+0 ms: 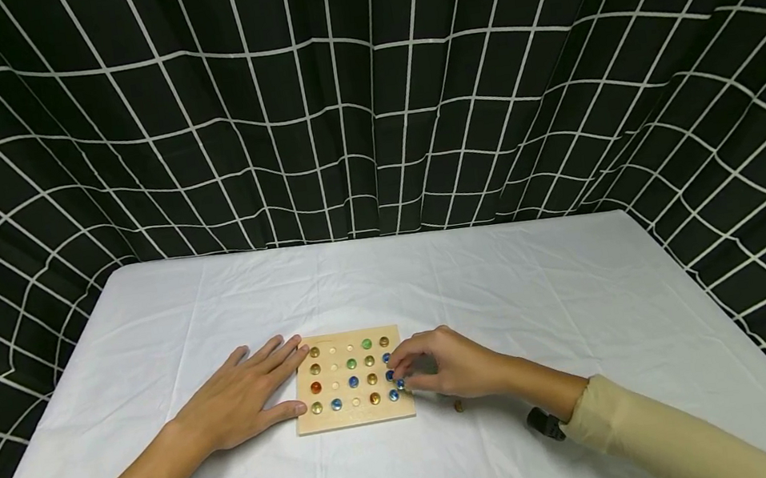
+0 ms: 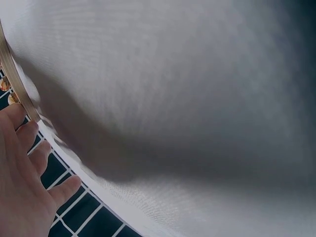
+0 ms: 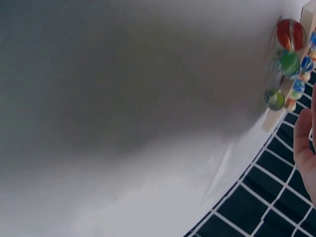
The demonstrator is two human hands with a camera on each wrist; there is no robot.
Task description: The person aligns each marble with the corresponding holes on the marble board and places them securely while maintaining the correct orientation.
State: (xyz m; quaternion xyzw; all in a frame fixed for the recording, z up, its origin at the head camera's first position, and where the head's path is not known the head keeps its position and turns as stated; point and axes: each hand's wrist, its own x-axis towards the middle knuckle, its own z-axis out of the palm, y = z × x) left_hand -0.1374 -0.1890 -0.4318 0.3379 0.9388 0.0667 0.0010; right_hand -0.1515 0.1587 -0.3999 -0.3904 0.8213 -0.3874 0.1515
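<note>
Beside the board (image 1: 344,375), only right wrist shows a green marble (image 3: 288,63); right hand (image 1: 452,363) pinches a blue marble (image 1: 400,384).

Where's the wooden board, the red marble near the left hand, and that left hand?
Wooden board (image 1: 362,372): head view, bare wood between marbles.
Red marble (image 1: 316,387): head view, middle of its top.
Left hand (image 1: 245,396): head view, back of the hand.

From the head view I'm seeing a black grid-patterned curtain (image 1: 307,103) hanging in folds behind and along both sides, its white lines bending. A creased white tablecloth (image 1: 503,271) is stretching below, and in both wrist views I'm watching soft shadow (image 2: 123,158) dimming the cloth.
</note>
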